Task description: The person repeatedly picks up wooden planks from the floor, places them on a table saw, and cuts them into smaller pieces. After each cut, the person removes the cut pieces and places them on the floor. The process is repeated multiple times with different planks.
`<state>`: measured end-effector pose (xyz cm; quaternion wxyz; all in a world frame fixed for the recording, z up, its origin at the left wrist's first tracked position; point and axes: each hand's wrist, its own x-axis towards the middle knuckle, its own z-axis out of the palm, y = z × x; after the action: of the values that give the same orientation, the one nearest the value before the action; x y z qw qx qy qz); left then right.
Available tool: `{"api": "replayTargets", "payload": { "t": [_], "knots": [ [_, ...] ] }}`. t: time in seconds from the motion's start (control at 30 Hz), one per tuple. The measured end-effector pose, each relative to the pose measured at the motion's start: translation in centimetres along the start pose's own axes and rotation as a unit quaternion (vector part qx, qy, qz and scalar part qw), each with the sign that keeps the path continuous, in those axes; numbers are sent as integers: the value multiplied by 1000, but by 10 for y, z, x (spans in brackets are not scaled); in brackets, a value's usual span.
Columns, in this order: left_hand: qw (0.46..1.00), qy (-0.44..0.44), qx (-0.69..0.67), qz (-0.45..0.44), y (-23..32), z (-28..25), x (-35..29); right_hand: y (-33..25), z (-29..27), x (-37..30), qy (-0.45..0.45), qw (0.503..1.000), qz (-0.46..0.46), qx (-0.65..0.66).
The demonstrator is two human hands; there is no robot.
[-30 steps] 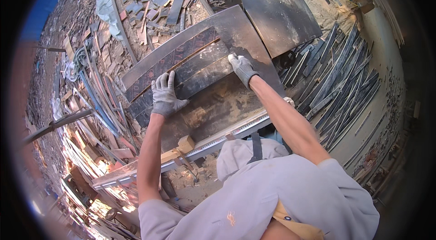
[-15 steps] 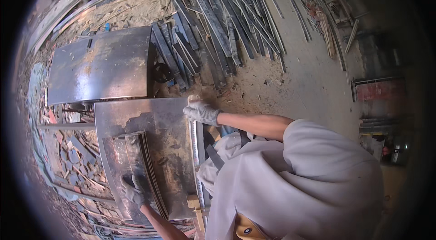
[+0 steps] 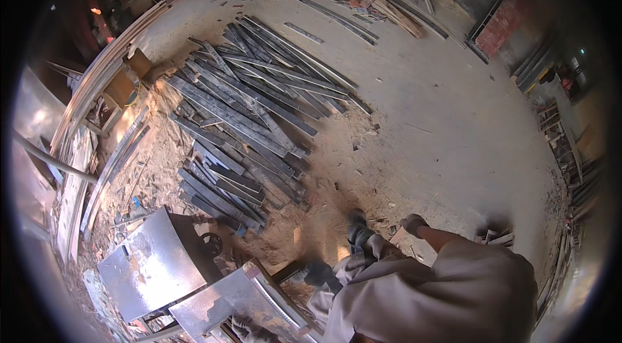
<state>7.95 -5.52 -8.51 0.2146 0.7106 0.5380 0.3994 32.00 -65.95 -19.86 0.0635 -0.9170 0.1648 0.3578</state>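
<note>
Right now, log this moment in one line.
left hand: at near metal table, grasp unclear | right hand: above floor, grasp unclear | dark strips: piled on floor

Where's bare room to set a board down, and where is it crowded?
Widest: the grey floor, between the heap of dark strips on the left and the clutter along the right. The farther metal tabletop looks mostly bare too. Crowded: the strip heap itself, and the part of the nearer metal table around the left hand.
</note>
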Motion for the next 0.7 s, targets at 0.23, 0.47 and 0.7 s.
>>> {"api": "replayTargets", "payload": {
  "t": [0.23,0.47,0.7],
  "knots": [
    [895,-427,-127,16,261,198,-194,142,-43,82,-14,996,-49,75],
    [779,-596,105,-164,174,261,-227,115,-75,171,107,892,-68,433],
    [450,-754,385,284,165,343,-284,154,-205,304,188,826,-81,525]
  ]
}}
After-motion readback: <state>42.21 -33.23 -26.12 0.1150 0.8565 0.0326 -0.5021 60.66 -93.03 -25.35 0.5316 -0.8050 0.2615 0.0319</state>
